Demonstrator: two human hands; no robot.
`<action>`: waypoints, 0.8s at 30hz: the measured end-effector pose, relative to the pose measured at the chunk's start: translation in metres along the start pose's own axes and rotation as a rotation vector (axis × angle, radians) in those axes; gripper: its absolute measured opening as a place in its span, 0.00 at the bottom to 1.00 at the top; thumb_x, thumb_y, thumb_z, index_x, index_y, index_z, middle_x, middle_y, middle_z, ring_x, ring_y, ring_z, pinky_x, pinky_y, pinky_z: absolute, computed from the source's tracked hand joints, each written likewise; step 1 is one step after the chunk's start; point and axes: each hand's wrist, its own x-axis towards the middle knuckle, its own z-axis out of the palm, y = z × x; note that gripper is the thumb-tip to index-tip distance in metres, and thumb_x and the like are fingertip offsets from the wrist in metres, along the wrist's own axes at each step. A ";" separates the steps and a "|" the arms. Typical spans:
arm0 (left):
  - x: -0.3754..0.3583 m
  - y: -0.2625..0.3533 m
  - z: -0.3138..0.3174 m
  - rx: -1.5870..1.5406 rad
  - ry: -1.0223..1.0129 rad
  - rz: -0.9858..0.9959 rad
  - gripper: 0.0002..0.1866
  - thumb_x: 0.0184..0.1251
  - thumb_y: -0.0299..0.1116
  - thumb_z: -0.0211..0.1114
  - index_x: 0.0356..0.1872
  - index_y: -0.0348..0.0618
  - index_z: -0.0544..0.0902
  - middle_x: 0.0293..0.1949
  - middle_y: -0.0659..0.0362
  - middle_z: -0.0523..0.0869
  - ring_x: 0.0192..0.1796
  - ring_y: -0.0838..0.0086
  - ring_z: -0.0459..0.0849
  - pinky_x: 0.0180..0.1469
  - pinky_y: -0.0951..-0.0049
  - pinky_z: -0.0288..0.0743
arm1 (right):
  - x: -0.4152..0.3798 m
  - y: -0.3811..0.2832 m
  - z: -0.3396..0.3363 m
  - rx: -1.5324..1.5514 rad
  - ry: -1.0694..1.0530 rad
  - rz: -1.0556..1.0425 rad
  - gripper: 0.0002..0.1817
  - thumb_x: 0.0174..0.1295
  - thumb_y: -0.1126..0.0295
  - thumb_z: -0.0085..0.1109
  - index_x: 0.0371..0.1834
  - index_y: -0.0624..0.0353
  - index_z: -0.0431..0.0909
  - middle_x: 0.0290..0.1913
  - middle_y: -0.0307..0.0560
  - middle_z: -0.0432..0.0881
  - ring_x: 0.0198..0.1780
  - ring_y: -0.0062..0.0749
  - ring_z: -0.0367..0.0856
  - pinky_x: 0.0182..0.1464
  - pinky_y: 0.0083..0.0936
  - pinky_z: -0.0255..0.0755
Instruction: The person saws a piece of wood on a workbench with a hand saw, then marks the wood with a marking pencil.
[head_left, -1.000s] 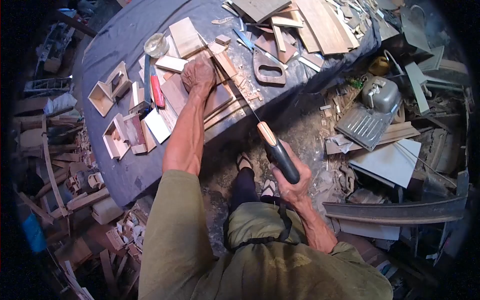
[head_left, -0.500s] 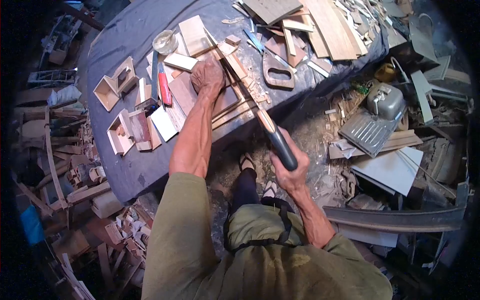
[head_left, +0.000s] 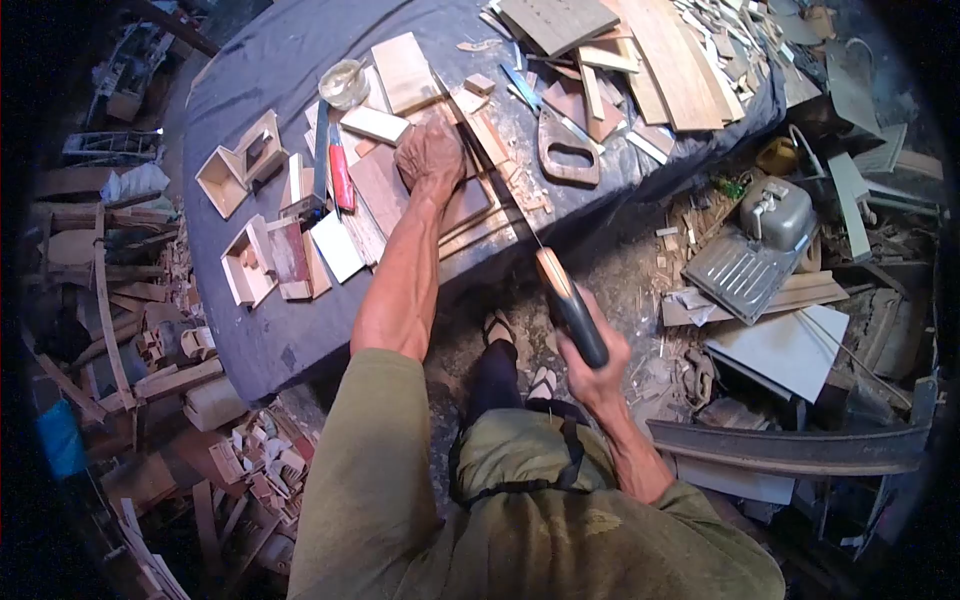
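Note:
My right hand (head_left: pixel 597 345) is wrapped around the dark, wood-edged handle of a handsaw (head_left: pixel 572 310). The saw's thin blade runs up and left over the table edge, seen nearly edge-on, along the pieces of wood beside my left hand. My left hand (head_left: pixel 430 158) is closed and presses down on a brown wooden board (head_left: pixel 466 205); its fingertips are hidden. Pale wood strips (head_left: pixel 487 138) and sawdust lie just right of the blade. Left of my left hand are a pale wood block (head_left: pixel 375 124) and a red-handled tool (head_left: pixel 341 178).
A second handsaw (head_left: pixel 568 150) with a wooden handle lies right of the blade. A glass jar (head_left: pixel 343 84) and small open wooden boxes (head_left: pixel 247 268) stand on the dark cloth-covered table (head_left: pixel 262 345). Boards (head_left: pixel 670 65) are piled far right; a metal sink (head_left: pixel 775 215) and scrap crowd the floor.
My right hand has drawn the handsaw back toward my body. My left hand stays on the board. The whole view has shifted slightly.

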 end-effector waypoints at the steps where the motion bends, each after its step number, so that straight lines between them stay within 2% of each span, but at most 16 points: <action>1: -0.004 0.004 -0.007 0.009 -0.031 -0.028 0.23 0.77 0.44 0.48 0.36 0.38 0.86 0.35 0.43 0.88 0.40 0.45 0.86 0.43 0.47 0.78 | -0.022 0.006 -0.013 -0.044 0.006 -0.029 0.32 0.56 0.82 0.61 0.69 0.62 0.74 0.36 0.49 0.86 0.32 0.23 0.84 0.35 0.24 0.77; 2: -0.004 0.008 -0.011 0.048 -0.031 -0.027 0.16 0.72 0.40 0.55 0.35 0.41 0.87 0.33 0.47 0.88 0.37 0.52 0.88 0.38 0.52 0.79 | -0.039 -0.001 -0.028 -0.051 -0.028 0.008 0.32 0.55 0.83 0.61 0.68 0.64 0.74 0.41 0.51 0.88 0.35 0.25 0.87 0.37 0.23 0.78; 3: -0.003 0.010 -0.011 0.048 -0.008 -0.014 0.17 0.73 0.41 0.55 0.35 0.41 0.87 0.33 0.47 0.88 0.37 0.52 0.88 0.38 0.51 0.79 | -0.059 0.004 -0.039 -0.105 0.018 -0.098 0.32 0.54 0.84 0.61 0.67 0.65 0.75 0.44 0.52 0.89 0.37 0.26 0.87 0.39 0.24 0.79; 5: -0.005 0.006 -0.010 0.058 0.026 0.010 0.18 0.73 0.41 0.55 0.34 0.41 0.87 0.32 0.48 0.88 0.36 0.52 0.88 0.38 0.51 0.79 | -0.065 -0.001 -0.043 -0.055 -0.002 -0.027 0.31 0.55 0.84 0.61 0.66 0.65 0.76 0.44 0.54 0.89 0.39 0.26 0.88 0.41 0.23 0.80; 7: -0.003 0.005 -0.010 -0.007 -0.045 -0.009 0.21 0.76 0.45 0.50 0.37 0.40 0.87 0.35 0.44 0.87 0.41 0.46 0.86 0.44 0.48 0.78 | -0.025 -0.003 -0.018 -0.103 0.050 -0.116 0.31 0.56 0.83 0.62 0.67 0.63 0.75 0.40 0.51 0.89 0.35 0.24 0.86 0.38 0.24 0.79; 8: -0.003 0.003 -0.012 -0.036 -0.081 -0.015 0.23 0.77 0.46 0.48 0.39 0.39 0.86 0.37 0.42 0.87 0.44 0.44 0.86 0.47 0.46 0.77 | 0.003 -0.004 -0.002 -0.059 0.011 -0.076 0.32 0.56 0.81 0.63 0.68 0.59 0.75 0.34 0.47 0.85 0.30 0.23 0.82 0.34 0.26 0.77; 9: -0.001 0.001 -0.010 -0.019 -0.052 0.003 0.22 0.76 0.45 0.50 0.37 0.40 0.87 0.35 0.44 0.87 0.41 0.47 0.86 0.43 0.48 0.78 | 0.024 -0.003 0.008 -0.016 -0.030 -0.045 0.32 0.57 0.80 0.63 0.69 0.56 0.74 0.28 0.44 0.82 0.26 0.22 0.78 0.30 0.27 0.75; 11: -0.003 -0.002 -0.004 0.013 -0.006 0.045 0.18 0.74 0.43 0.54 0.35 0.41 0.87 0.32 0.48 0.88 0.36 0.52 0.87 0.36 0.52 0.79 | 0.026 -0.005 0.010 0.024 -0.024 -0.012 0.32 0.57 0.80 0.63 0.69 0.59 0.74 0.30 0.46 0.83 0.28 0.22 0.81 0.32 0.25 0.77; 15: -0.001 -0.001 0.006 0.002 0.055 0.033 0.18 0.74 0.43 0.55 0.33 0.42 0.86 0.30 0.49 0.87 0.35 0.53 0.87 0.35 0.52 0.79 | -0.045 -0.004 -0.035 -0.073 0.004 -0.046 0.31 0.56 0.82 0.64 0.67 0.63 0.76 0.38 0.51 0.88 0.34 0.24 0.86 0.37 0.23 0.79; 18: -0.005 -0.002 0.001 0.027 0.084 0.067 0.17 0.73 0.42 0.55 0.31 0.41 0.85 0.28 0.49 0.86 0.34 0.53 0.87 0.35 0.52 0.78 | -0.059 -0.006 -0.040 -0.049 0.009 -0.051 0.31 0.56 0.82 0.64 0.67 0.62 0.76 0.38 0.50 0.87 0.34 0.24 0.85 0.37 0.23 0.78; 20: -0.004 0.000 -0.004 0.022 0.046 0.049 0.17 0.73 0.42 0.55 0.31 0.41 0.85 0.29 0.49 0.87 0.34 0.53 0.87 0.35 0.52 0.78 | -0.011 -0.010 -0.011 -0.040 0.045 -0.093 0.31 0.56 0.81 0.64 0.68 0.62 0.75 0.36 0.49 0.86 0.32 0.23 0.84 0.37 0.23 0.78; 22: -0.002 0.000 -0.007 0.022 0.025 0.032 0.17 0.73 0.41 0.55 0.32 0.41 0.86 0.29 0.48 0.87 0.34 0.53 0.87 0.35 0.52 0.79 | 0.021 -0.009 0.000 0.009 -0.033 0.019 0.32 0.56 0.81 0.64 0.69 0.59 0.74 0.33 0.47 0.83 0.30 0.21 0.80 0.34 0.22 0.76; 24: -0.004 0.002 -0.006 0.012 0.010 0.019 0.17 0.73 0.41 0.55 0.33 0.41 0.86 0.30 0.48 0.88 0.34 0.53 0.87 0.34 0.52 0.79 | 0.011 -0.005 0.000 0.030 -0.002 0.034 0.32 0.56 0.81 0.65 0.69 0.58 0.74 0.30 0.47 0.82 0.29 0.21 0.79 0.33 0.22 0.75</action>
